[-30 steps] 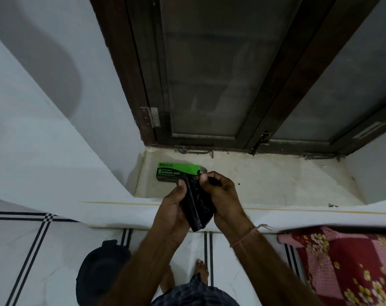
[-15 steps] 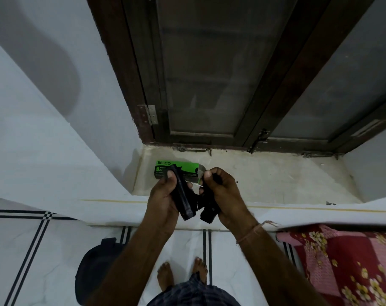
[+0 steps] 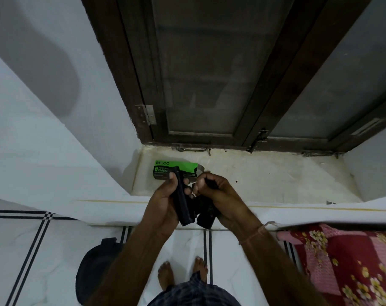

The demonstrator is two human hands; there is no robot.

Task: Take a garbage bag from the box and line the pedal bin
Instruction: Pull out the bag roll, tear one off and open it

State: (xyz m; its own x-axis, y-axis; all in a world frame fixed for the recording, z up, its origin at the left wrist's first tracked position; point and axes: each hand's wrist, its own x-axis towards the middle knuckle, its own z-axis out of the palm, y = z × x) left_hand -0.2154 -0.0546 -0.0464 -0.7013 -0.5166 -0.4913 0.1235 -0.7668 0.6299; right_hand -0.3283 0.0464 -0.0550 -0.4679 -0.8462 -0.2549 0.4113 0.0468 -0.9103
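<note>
Both hands are raised over the edge of a pale window sill (image 3: 276,180), each closed on black plastic; the left hand (image 3: 165,202) has its fingers and thumb wrapped round a folded strip of garbage bag (image 3: 184,206) that stands nearly upright in its grip, the thumb pressed near the top end; the right hand (image 3: 218,195) is curled into a fist round another dark bunch (image 3: 206,214) that hangs below its palm. The two pieces lie just beside each other between the palms; in this dim light it is hard to tell whether they are one bag or two.

Behind the hands, flat on the sill, sits the green and black box (image 3: 176,170), its right end open and partly hidden by the left thumb and the strip; behind it is a dark wooden window frame (image 3: 260,120) with a metal latch at its foot.

Down on the white tiled floor (image 3: 33,250), to the left of the person's bare feet (image 3: 165,274), stands the black pedal bin (image 3: 95,272) with its lid shut; a red flowered cloth (image 3: 346,261) lies at the right.
</note>
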